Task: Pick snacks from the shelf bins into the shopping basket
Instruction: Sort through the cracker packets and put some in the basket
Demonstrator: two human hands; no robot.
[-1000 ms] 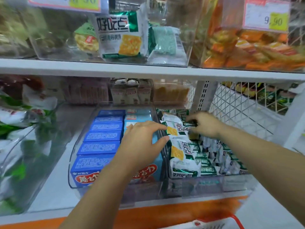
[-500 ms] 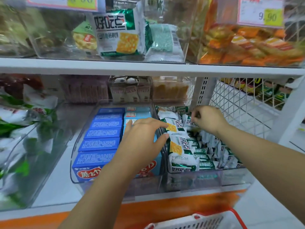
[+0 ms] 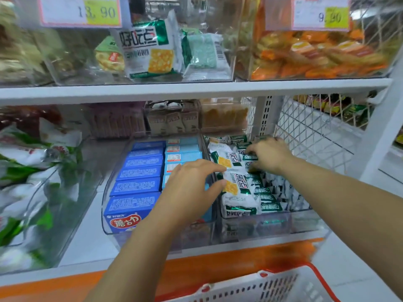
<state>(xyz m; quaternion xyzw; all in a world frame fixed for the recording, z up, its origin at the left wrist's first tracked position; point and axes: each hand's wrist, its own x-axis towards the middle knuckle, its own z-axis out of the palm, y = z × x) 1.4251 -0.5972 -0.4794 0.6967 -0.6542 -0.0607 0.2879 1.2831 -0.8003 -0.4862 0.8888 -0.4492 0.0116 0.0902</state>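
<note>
since a second ago the view has tipped down, so the basket (image 3: 272, 286) now shows at the bottom edge, below the orange shelf lip. over the same second the right hand (image 3: 269, 155) has drawn a little back toward the person along the bin (image 3: 274, 225), while the left hand (image 3: 192, 188) has hardly shifted.

head view: the right hand is curled, knuckles up, its fingertips pinching the end of a green-and-white packet (image 3: 249, 157) partway back in the bin; how firm that hold is i cannot tell. the left hand is loosely spread and holds nothing, its fingertips just touching the front packets (image 3: 236, 192) across the divider from the boxes (image 3: 136, 186).

the packets lie flat in a row, long axes running front to back, just right of the left fingertips and left of the right wrist. the basket sits nearer and lower, almost under the right forearm, so the right hand looks better placed to lift the packet out and back and drop it in. nothing shows in the visible part of the basket.
</note>
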